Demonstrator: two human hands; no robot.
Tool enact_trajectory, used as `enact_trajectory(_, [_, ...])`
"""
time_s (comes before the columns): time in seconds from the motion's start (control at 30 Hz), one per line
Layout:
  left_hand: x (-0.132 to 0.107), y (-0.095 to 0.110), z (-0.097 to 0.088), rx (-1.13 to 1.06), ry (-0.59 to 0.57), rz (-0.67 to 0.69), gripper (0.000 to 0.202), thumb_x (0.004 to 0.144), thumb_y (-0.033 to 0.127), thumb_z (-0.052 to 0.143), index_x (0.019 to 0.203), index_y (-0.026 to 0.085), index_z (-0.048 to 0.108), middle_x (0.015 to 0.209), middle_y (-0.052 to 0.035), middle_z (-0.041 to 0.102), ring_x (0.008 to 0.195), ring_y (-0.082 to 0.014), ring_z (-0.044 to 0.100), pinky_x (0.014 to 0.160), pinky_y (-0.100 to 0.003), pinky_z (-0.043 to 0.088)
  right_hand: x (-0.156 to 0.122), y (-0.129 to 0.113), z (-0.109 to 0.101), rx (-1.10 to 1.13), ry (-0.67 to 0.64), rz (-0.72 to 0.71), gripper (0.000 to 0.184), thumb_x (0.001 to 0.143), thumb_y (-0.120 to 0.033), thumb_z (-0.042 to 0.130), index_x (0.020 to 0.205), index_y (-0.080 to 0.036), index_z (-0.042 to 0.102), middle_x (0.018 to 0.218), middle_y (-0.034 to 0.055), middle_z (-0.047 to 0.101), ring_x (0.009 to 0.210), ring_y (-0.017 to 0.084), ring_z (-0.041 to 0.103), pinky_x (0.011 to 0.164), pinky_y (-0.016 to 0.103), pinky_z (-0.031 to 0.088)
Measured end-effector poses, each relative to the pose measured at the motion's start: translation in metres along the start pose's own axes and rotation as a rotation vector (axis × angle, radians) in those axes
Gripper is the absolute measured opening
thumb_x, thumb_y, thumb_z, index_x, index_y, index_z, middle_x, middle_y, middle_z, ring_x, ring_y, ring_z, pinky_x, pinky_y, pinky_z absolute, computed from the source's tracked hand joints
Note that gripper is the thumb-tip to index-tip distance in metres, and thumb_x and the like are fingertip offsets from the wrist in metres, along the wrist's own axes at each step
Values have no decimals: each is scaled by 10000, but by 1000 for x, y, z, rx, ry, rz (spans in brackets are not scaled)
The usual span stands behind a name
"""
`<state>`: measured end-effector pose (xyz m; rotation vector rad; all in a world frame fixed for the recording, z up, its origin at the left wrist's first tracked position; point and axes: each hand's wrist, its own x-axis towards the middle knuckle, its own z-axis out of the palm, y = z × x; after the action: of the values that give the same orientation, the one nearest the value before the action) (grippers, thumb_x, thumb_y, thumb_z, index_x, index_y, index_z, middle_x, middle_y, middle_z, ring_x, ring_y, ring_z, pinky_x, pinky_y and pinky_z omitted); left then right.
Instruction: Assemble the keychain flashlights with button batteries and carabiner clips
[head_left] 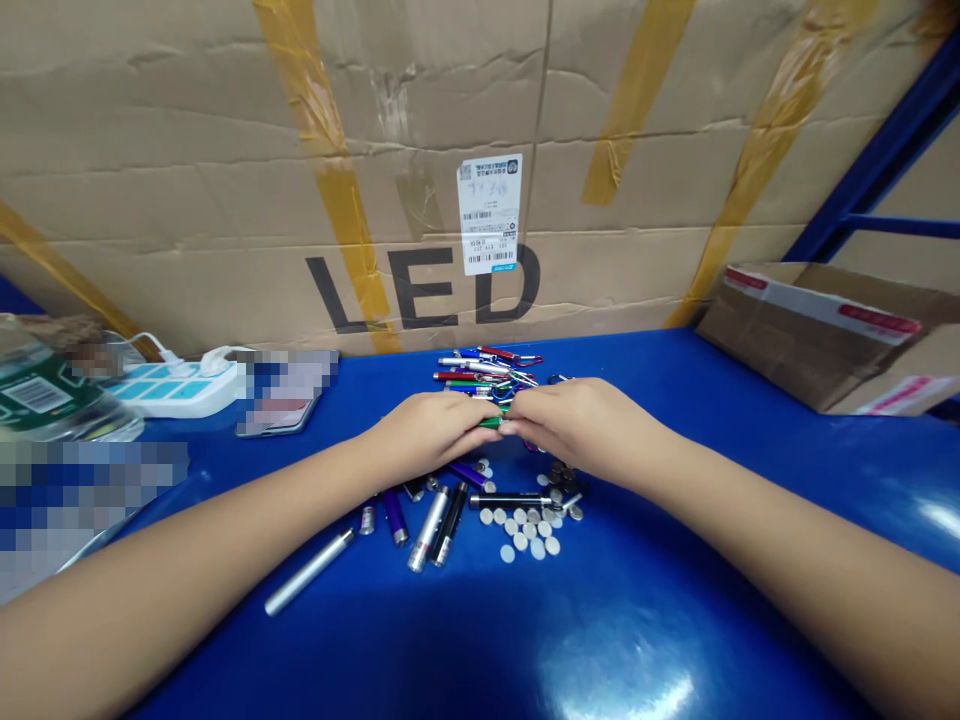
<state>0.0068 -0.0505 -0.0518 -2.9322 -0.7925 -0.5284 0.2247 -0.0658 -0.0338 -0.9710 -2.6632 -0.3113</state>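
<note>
Above the middle of the blue table, my left hand (431, 432) is closed on a small green keychain flashlight (490, 423). The fingers of my right hand (592, 425) pinch the other end of it, and most of the flashlight is hidden. Just behind my hands is a pile of red, silver, green and blue keychain flashlights (472, 372) with carabiner clips. Nearer to me lie silver (429, 530), black (450, 528) and purple (395, 517) flashlight bodies, plus a separate silver tube (309, 572). Several button cells (531, 530) are scattered beside a black flashlight (511, 501).
A big taped cardboard box (600, 270) marked LED stands along the table's back. At the left are a white power strip (180, 388), a phone-like flat item (281, 410) and a plastic bottle (52, 395). An open cardboard box (810, 340) sits at the right.
</note>
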Motion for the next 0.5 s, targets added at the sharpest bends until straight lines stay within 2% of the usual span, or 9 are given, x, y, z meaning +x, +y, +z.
enact_trajectory(0.1, [3,3,-2,-21,-71,-101,311,978,382,383,1086,184,597,1017,-61,705,915,-195,671,775,-310,526,0,9,-9,233,9,70,285,948,-316,414,788,-185,610,728,18,673,652,137,592,588,253,362])
enact_trajectory(0.17, [5,4,-4,-40,-96,-161,309,977,377,379,1045,179,608,966,-57,708,887,-201,670,766,-324,525,-3,22,-16,382,137,153,316,962,-341,378,818,-190,615,713,7,668,646,127,601,611,246,399])
enact_trajectory(0.23, [6,3,-4,-58,-99,-188,312,977,372,376,1019,172,612,927,-55,707,873,-210,667,758,-337,524,-7,35,-21,393,283,267,270,937,-377,435,894,-192,627,721,9,671,627,130,597,603,250,414])
enact_trajectory(0.27, [6,3,-4,-63,-92,-190,313,976,373,378,1028,170,611,940,-59,707,883,-216,665,758,-343,523,-8,38,-22,359,308,287,260,919,-395,470,910,-194,633,732,13,674,628,134,595,591,252,412])
enact_trajectory(0.33, [5,1,-3,-65,-69,-170,320,973,383,389,1064,169,609,995,-73,702,914,-223,662,760,-345,521,-9,39,-21,284,252,204,267,894,-424,514,947,-196,644,781,25,690,670,146,606,603,256,410])
enact_trajectory(0.43, [4,0,-1,-88,-58,-95,319,966,395,417,1083,173,615,1015,-70,705,910,-205,665,761,-326,520,-6,24,-13,191,26,-4,274,923,-406,473,939,-198,651,855,40,706,739,161,625,623,258,394])
enact_trajectory(0.5, [3,0,0,-97,-56,-35,314,963,400,429,1076,181,624,987,-60,714,891,-189,669,763,-311,517,-3,12,-8,119,-66,-1,292,951,-338,422,846,-189,651,764,36,694,667,152,609,593,255,364])
